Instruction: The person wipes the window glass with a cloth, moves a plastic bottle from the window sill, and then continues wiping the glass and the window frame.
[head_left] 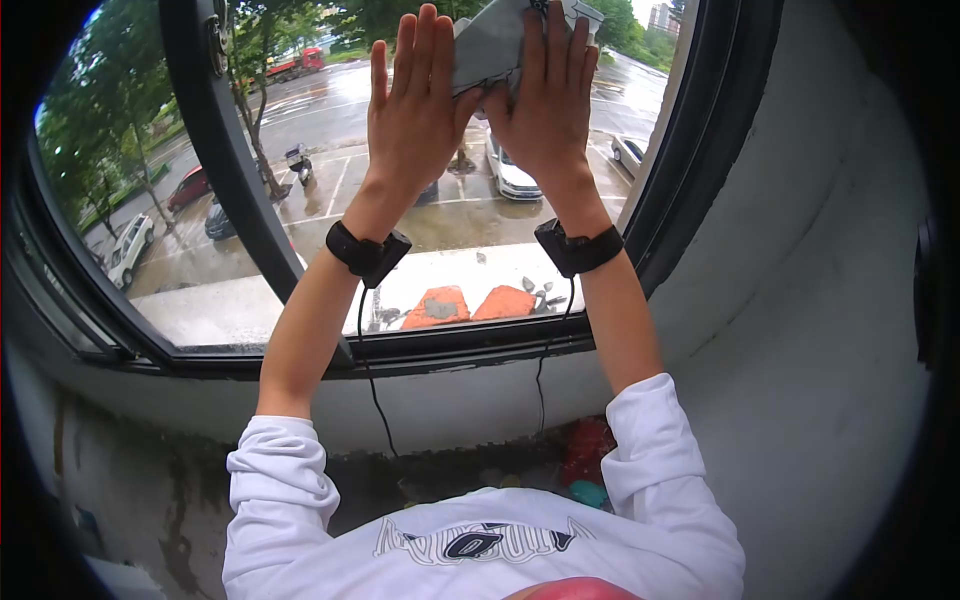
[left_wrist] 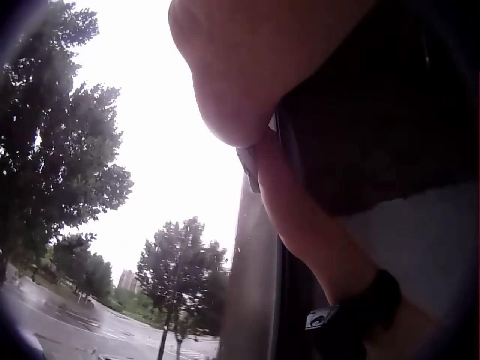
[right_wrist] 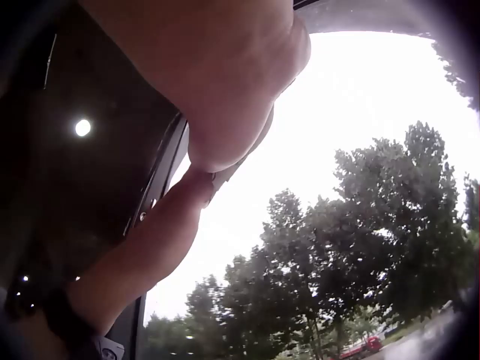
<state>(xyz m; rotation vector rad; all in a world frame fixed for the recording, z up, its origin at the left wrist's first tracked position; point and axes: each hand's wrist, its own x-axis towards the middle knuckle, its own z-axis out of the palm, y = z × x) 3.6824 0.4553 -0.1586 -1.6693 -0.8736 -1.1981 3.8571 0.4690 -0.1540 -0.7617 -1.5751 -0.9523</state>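
Both hands are raised in front of the window, side by side with fingers pointing up. A pale grey sheet-like piece with dark crinkled lines (head_left: 487,55) lies behind the fingers, its top cut off by the head view. My left hand (head_left: 413,115) has straight fingers at its left side. Across its right part lie the straight fingers of my right hand (head_left: 545,110). The thumbs come close together at the piece's lower edge. In the left wrist view the heel of the left hand (left_wrist: 247,67) covers most of the piece; the right wrist view is similarly filled by the right hand (right_wrist: 217,90).
A dark window frame (head_left: 215,150) surrounds the hands, with an upright bar at left. Beyond the sill, two orange slabs (head_left: 437,308) lie on a white ledge (head_left: 400,270). Cables (head_left: 370,380) hang from both wrist bands. A grey wall (head_left: 800,260) stands at right.
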